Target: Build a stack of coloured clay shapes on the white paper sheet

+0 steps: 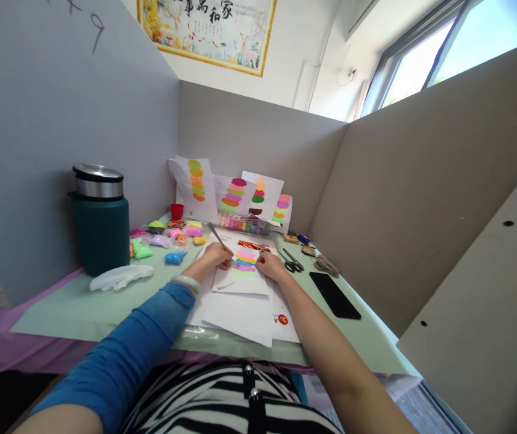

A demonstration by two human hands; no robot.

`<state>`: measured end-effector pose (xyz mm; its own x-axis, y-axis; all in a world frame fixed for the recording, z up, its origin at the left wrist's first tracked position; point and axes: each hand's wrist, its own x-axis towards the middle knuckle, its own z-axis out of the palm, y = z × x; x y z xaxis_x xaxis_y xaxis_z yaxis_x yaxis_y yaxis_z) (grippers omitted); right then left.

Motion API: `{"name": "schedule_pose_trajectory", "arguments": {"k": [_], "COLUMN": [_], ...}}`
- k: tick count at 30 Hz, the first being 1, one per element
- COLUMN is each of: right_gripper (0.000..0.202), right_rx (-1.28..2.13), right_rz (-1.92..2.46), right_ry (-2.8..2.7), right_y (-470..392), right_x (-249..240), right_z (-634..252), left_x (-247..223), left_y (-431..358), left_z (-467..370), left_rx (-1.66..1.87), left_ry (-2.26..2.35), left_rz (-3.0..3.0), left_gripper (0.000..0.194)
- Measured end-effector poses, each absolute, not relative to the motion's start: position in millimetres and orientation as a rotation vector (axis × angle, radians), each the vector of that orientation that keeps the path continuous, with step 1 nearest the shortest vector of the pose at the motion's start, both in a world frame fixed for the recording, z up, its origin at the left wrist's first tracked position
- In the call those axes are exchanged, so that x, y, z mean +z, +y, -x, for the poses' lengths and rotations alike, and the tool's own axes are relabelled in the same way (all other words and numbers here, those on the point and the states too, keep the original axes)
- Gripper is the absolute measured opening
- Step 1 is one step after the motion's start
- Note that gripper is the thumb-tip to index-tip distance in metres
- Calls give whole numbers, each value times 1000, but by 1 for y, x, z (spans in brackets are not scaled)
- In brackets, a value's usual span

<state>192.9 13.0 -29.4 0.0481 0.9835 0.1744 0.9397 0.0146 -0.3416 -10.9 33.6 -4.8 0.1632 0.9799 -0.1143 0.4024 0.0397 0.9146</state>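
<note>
A white sheet (240, 284) with stacked pink, yellow, blue, purple and green color patches (246, 263) lies in the middle of the table. My left hand (218, 255) is closed round a metal fork (219, 236); the handle points up and back, and the tines are beside the patches. On the other side of the patches, my right hand (267, 264) rests at the sheet's right edge with its fingers curled together. Whatever its fingertips may hold is too small to make out. More white paper (240, 319) lies under and in front of the sheet.
Left are a green bottle (101, 229), a white glove (120, 277), bagged colored clay (176, 258) and a red cup (177, 211). Right are scissors (291, 263) and a black phone (334, 295). Painted sheets (195, 193) lean at the back by grey partitions (258, 126).
</note>
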Motion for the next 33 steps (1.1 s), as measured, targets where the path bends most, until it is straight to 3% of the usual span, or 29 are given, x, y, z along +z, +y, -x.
{"name": "schedule_pose_trajectory", "arguments": {"k": [9, 33], "right_gripper": [14, 14], "right_rx": [179, 169], "right_rz": [1982, 1959], "right_ry": [-1935, -1936], "right_y": [10, 11], "right_x": [-25, -28], "right_z": [-191, -193], "left_x": [-13, -2], "left_y": [42, 33], "left_z": [10, 10], "left_rx": [762, 746], "left_ry": [1321, 1422], "left_rz": [-1559, -1580], "left_gripper": [19, 12]}}
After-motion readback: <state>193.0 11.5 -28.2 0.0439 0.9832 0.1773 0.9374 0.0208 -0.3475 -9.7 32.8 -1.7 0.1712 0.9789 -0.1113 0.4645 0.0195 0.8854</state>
